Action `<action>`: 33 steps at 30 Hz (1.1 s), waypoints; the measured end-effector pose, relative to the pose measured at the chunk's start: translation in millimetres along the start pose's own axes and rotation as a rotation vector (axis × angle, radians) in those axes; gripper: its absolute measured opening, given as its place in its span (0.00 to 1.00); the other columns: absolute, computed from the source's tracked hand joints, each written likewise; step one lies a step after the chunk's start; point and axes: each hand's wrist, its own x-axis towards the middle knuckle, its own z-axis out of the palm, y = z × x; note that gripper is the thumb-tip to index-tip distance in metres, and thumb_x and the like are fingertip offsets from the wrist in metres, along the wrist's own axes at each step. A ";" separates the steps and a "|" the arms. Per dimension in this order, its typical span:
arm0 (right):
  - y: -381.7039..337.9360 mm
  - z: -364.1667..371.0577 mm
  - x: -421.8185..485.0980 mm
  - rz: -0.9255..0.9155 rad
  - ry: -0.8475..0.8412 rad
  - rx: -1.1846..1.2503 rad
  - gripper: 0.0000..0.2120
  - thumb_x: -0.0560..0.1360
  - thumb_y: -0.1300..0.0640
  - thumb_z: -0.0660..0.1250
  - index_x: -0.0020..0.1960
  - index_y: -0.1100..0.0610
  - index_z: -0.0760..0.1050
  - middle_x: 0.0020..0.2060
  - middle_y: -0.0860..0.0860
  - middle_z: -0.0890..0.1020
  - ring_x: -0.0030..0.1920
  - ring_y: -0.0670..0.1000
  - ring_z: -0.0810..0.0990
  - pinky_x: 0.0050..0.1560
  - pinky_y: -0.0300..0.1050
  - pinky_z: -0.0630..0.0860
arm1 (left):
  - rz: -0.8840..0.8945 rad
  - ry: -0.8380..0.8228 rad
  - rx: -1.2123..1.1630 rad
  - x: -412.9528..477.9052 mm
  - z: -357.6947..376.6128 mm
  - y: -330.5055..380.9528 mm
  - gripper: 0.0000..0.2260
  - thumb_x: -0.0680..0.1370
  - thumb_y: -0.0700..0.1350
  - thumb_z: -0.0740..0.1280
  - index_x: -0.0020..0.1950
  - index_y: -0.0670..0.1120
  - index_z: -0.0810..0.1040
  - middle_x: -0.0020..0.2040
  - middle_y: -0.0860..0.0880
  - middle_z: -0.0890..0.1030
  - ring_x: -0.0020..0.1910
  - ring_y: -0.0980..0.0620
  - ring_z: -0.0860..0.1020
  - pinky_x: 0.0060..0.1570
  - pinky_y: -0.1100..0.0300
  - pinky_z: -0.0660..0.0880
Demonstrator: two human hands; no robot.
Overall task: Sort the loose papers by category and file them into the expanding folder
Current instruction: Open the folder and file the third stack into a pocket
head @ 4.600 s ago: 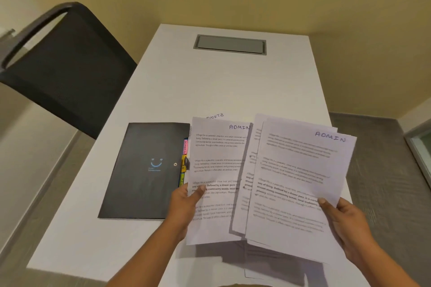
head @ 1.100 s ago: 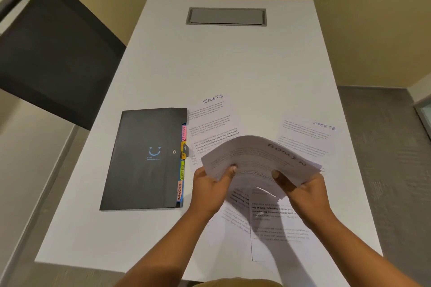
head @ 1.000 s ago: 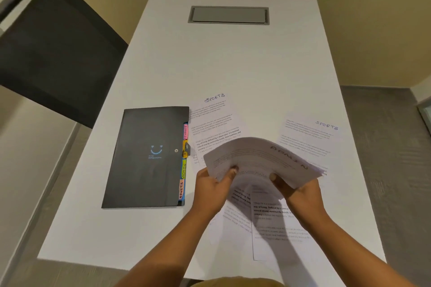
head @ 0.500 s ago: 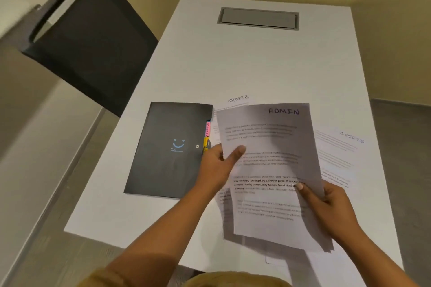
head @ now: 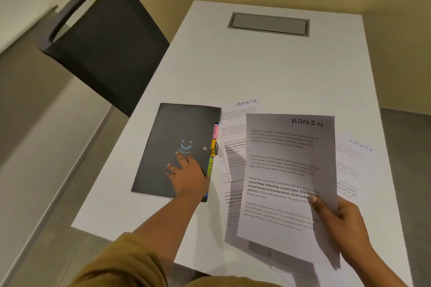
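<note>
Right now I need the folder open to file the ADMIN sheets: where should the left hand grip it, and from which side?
Probably the right edge of the folder, from the right. It lies flat, closed, with tabs sticking out on that side, so it likely opens there. The left hand rests on the cover beside that edge.

Left hand (head: pixel 186 176): flat on black folder (head: pixel 163 147), fingers spread.
Right hand (head: pixel 340 219): gripping ADMIN papers (head: pixel 289 165) at lower right edge, raised over surface (head: pixel 256 70).
Lying flat: SPORTS sheet (head: pixel 242 109) just beside folder; second SPORTS page (head: pixel 356 154) far right.
Chair (head: pixel 105 39): left of surface.
</note>
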 end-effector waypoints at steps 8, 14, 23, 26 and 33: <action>7.1 -8.5 -0.9 0.013 0.004 -0.030 0.11 0.76 0.55 0.69 0.37 0.58 0.81 0.30 0.53 0.84 0.34 0.59 0.82 0.35 0.49 0.74 | -0.091 -0.135 -0.136 2.6 13.8 2.7 0.39 0.78 0.54 0.64 0.78 0.40 0.45 0.78 0.35 0.41 0.73 0.26 0.55 0.67 0.38 0.66; 10.9 -14.8 -1.6 0.023 0.009 -0.048 0.10 0.76 0.56 0.69 0.37 0.56 0.81 0.30 0.49 0.85 0.35 0.58 0.83 0.35 0.48 0.75 | 0.025 -0.146 0.057 -3.3 12.9 2.9 0.34 0.80 0.46 0.61 0.77 0.36 0.44 0.76 0.30 0.51 0.73 0.31 0.61 0.71 0.44 0.64; 8.1 -16.6 3.2 0.026 0.018 -0.030 0.12 0.76 0.55 0.70 0.35 0.57 0.79 0.27 0.55 0.83 0.30 0.58 0.80 0.34 0.48 0.71 | 0.109 -0.108 0.057 -11.3 -9.8 -11.1 0.32 0.78 0.49 0.68 0.75 0.40 0.56 0.71 0.39 0.68 0.63 0.42 0.77 0.56 0.51 0.77; 3.2 -16.0 5.1 0.045 0.043 0.006 0.13 0.76 0.55 0.70 0.35 0.59 0.78 0.27 0.57 0.81 0.29 0.59 0.78 0.34 0.48 0.71 | 0.131 -0.066 -0.009 -16.8 -31.2 -21.4 0.21 0.78 0.47 0.68 0.67 0.44 0.64 0.60 0.45 0.76 0.55 0.47 0.80 0.48 0.53 0.80; -19.1 -4.6 12.0 0.068 0.079 0.016 0.10 0.77 0.54 0.68 0.51 0.61 0.79 0.41 0.57 0.84 0.41 0.58 0.82 0.41 0.51 0.76 | 0.140 -0.051 -0.101 -26.4 -74.3 -43.0 0.15 0.80 0.48 0.64 0.63 0.48 0.66 0.60 0.45 0.77 0.56 0.45 0.79 0.45 0.55 0.79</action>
